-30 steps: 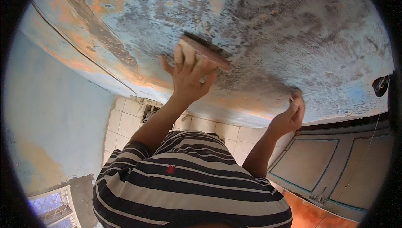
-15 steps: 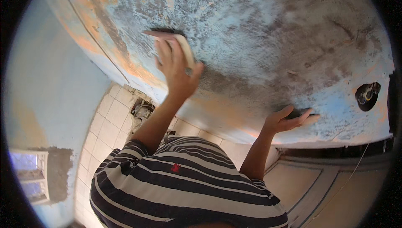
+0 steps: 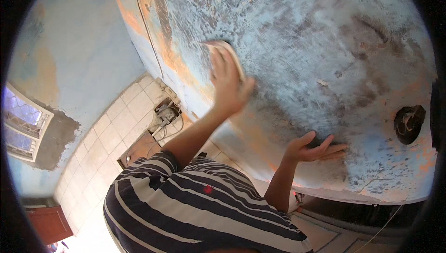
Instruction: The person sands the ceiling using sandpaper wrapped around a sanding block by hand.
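My left hand (image 3: 227, 90) presses a sheet of sandpaper (image 3: 222, 44) against the wall (image 3: 288, 43). The sheet's pale edges curl up past the fingertips and along the side of the hand, while its underside is hidden. Blue paint on this wall is scuffed, with dark grey smears and orange patches. Lower and to the right, my right hand (image 3: 310, 150) rests against the wall with its fingers spread, nothing in it. Blur softens the left fingers.
Wires show in a round hole (image 3: 409, 124) at the right. A thin cable (image 3: 148, 32) runs along the wall at upper left. Below it, a broken recess (image 3: 167, 112) with wires sits beside pale tiles (image 3: 104, 125). A barred window (image 3: 25, 125) is at far left.
The whole view has turned and shifted, showing more of the window and tiles. My left hand still presses the sandpaper, now further right in the picture; my right hand stays against the wall.
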Demonstrator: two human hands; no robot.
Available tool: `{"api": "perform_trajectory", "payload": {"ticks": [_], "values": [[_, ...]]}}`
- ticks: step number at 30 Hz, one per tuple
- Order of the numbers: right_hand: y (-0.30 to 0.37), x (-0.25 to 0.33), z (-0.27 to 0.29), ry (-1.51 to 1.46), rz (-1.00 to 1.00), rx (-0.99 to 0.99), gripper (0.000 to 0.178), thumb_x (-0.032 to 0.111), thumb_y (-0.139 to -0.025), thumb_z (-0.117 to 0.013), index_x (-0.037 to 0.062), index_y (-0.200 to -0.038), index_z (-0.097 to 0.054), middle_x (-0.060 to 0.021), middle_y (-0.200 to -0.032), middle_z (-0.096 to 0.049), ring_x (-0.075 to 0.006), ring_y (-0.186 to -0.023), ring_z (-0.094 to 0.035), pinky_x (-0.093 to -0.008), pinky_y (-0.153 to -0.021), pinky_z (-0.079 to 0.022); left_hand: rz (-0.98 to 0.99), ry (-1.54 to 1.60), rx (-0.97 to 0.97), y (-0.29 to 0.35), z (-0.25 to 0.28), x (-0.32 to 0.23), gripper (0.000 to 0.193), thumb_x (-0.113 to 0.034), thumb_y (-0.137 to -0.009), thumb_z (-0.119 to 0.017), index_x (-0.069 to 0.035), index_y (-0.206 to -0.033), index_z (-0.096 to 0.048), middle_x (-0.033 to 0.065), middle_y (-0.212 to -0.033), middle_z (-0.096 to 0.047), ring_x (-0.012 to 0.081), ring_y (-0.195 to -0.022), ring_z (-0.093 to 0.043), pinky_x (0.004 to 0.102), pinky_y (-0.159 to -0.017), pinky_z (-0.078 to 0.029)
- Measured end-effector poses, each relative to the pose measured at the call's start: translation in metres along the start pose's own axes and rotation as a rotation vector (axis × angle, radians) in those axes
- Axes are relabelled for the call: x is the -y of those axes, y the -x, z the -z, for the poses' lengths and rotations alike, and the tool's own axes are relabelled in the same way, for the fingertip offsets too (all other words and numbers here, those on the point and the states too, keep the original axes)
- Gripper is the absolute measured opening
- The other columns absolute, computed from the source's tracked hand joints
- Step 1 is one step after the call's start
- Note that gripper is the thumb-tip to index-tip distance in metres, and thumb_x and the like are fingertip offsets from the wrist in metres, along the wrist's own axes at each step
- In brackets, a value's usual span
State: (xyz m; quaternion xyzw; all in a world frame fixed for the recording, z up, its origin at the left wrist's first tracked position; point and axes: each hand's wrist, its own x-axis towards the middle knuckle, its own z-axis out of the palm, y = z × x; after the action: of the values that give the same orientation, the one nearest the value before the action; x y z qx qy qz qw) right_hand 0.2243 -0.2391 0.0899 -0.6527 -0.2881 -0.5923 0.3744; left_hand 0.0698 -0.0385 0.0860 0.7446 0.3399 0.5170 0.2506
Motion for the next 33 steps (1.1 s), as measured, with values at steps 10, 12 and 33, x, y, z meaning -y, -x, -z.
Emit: {"api": "perform_trajectory", "payload": {"ticks": [10, 12, 33], "values": [[0.006, 0.004, 0.002, -0.023, -0.021, 0.04, 0.05, 0.036, -0.101, -0.055, 0.0027, -0.139, -0.049, -0.0327, -0.159, -0.025, -0.0539, -0.149, -0.013, -0.0723, -0.112, -0.006, 0.068, 0.07, -0.16, -0.055, 0.01, 0.027, 0.101, -0.051, -0.092, -0.058, 0.0, -0.159, -0.002, 0.0353, -0.162, 0.004, 0.0555, -0.149, 0.003, 0.0739, -0.111, -0.005], [0.006, 0.012, -0.003, -0.003, -0.088, 0.015, 0.053, 0.036, -0.101, -0.056, 0.001, -0.14, -0.048, -0.0324, -0.159, -0.024, -0.0531, -0.15, -0.01, -0.0726, -0.112, -0.005, -0.14, -0.017, -0.184, -0.048, 0.001, 0.026, 0.099, -0.052, -0.09, -0.059, -0.004, -0.16, -0.009, 0.0335, -0.163, 0.0, 0.055, -0.149, 0.001, 0.0732, -0.111, -0.005], [0.017, 0.12, -0.072, 0.241, -0.224, -0.081, 0.067, 0.043, -0.106, -0.04, -0.0074, -0.15, -0.034, -0.0331, -0.16, -0.02, -0.051, -0.148, -0.018, -0.0626, -0.118, -0.014, -0.393, 0.12, -0.201, -0.163, 0.081, 0.123, 0.074, -0.046, -0.085, -0.067, -0.019, -0.151, -0.045, 0.0305, -0.159, -0.025, 0.0562, -0.148, -0.008, 0.0766, -0.11, 0.002]]}}
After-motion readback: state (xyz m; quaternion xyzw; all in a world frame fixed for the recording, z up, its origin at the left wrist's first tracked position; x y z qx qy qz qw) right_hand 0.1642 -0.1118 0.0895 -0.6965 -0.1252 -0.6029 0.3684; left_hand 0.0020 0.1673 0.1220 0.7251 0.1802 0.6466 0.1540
